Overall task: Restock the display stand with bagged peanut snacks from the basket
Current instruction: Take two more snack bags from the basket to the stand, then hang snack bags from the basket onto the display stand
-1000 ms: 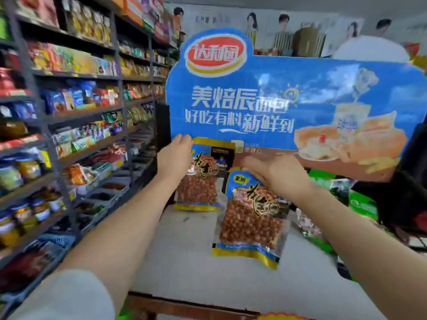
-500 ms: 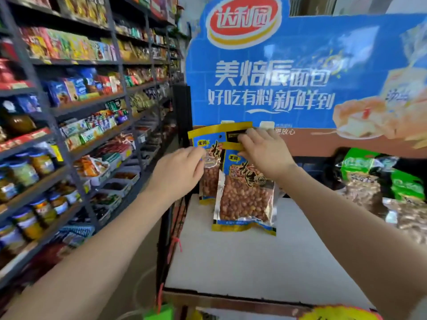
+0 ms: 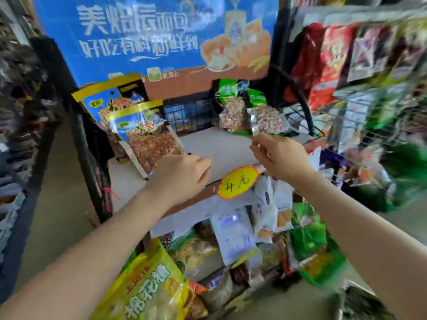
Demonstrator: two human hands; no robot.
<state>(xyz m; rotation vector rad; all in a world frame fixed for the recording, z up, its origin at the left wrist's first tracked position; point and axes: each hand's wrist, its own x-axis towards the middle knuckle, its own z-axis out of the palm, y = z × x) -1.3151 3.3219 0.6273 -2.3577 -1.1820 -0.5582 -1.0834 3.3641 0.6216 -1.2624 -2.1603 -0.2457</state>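
Our left hand point(image 3: 182, 174), fingers loosely curled, holds nothing just below the front peanut bag point(image 3: 147, 137); our right hand point(image 3: 280, 155), relaxed and empty, hovers to that bag's right.

Bright, even light is filling the aisle; motion blur is smearing the right-hand racks point(image 3: 379, 93) hardest, and wide-angle distortion is bending the edges.

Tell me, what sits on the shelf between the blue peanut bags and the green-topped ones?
Nothing: in the head view, bare white shelf separates the blue peanut bags from the green-topped bags, with black wire grid behind.
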